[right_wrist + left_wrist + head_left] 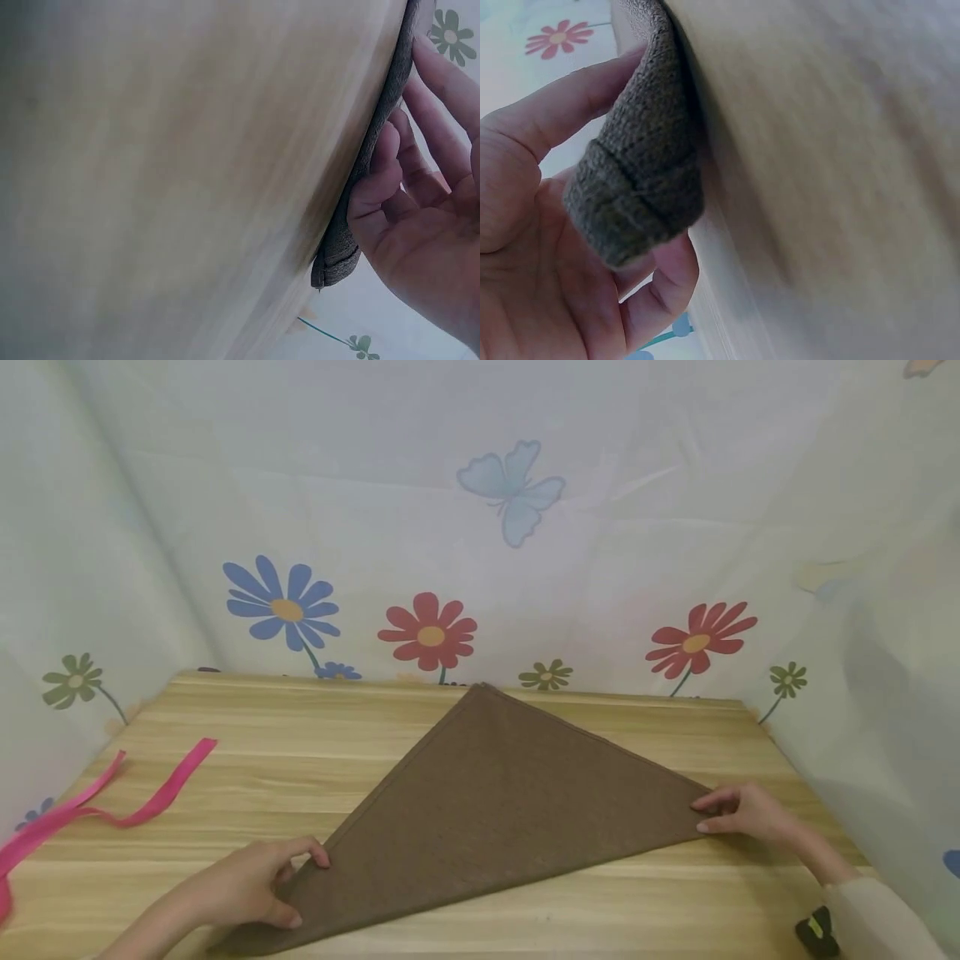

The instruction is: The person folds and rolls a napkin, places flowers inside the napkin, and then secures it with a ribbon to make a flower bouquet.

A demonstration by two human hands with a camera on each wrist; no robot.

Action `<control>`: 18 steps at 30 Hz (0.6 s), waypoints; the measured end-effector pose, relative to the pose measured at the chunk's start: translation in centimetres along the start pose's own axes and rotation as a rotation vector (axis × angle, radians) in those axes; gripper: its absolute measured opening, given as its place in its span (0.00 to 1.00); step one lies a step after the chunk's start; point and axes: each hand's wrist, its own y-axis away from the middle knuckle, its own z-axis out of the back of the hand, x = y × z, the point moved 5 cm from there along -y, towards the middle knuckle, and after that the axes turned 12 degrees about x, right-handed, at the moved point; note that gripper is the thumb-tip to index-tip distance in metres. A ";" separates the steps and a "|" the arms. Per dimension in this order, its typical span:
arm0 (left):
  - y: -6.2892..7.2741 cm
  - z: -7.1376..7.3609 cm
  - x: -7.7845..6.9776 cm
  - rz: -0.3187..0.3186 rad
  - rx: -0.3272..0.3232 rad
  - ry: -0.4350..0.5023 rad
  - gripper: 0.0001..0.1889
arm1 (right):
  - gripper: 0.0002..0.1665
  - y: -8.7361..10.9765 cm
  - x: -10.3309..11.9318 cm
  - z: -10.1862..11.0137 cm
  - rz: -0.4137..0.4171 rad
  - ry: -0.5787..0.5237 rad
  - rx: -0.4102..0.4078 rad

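Note:
A brown cloth (495, 802) lies folded into a triangle on the wooden table, its peak toward the back edge and its long folded side toward me. My left hand (251, 885) holds the left corner, thumb and index finger spread over the fabric. Close up in the left wrist view, the thick layered corner of the cloth (641, 172) hangs between the fingers of the left hand (547, 225). At the opposite corner, my right hand (750, 814) grips the cloth between thumb and fingers. The right wrist view shows the right hand (427, 202) along the folded edge.
A pink ribbon (168, 789) trails over the left side of the wooden table (285, 735). Beside the right sleeve (877, 914) sits a small black object (816, 935) with a yellow-green mark. A flower-printed curtain (352, 527) encloses the back and sides.

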 end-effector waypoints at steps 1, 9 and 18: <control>0.0 0.0 0.1 0.000 0.000 0.006 0.26 | 0.21 -0.1 -0.1 0.0 -0.010 -0.025 0.010; 0.1 -0.1 0.4 0.012 0.005 0.046 0.26 | 0.24 -0.4 -0.7 0.0 -0.092 -0.110 0.052; 0.3 -0.1 0.3 0.008 -0.002 0.057 0.26 | 0.24 -1.7 -0.2 0.3 -0.123 -0.102 0.119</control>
